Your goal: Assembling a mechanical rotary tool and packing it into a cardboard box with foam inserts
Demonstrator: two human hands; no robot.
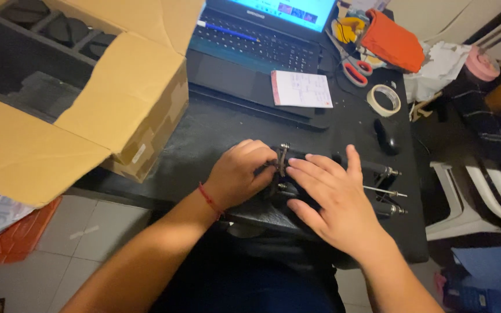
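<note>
I am watching two hands working one black metal gadget (320, 185) at the near edge of the black desk (215, 133). The left hand (239, 174) is curling its fingers closed around the gadget's left end, while the right hand (331, 203) is lying flat on top, fingers spread. Sitting beyond are one laptop (256, 46), one notepad (301, 88), one tape roll (384, 99), one mouse (386, 137) and one open cardboard box (88, 98).

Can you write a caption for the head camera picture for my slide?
Two hands, left hand and right hand, press on a black metal gadget on a dark desk beside a laptop and open cardboard box.
</note>
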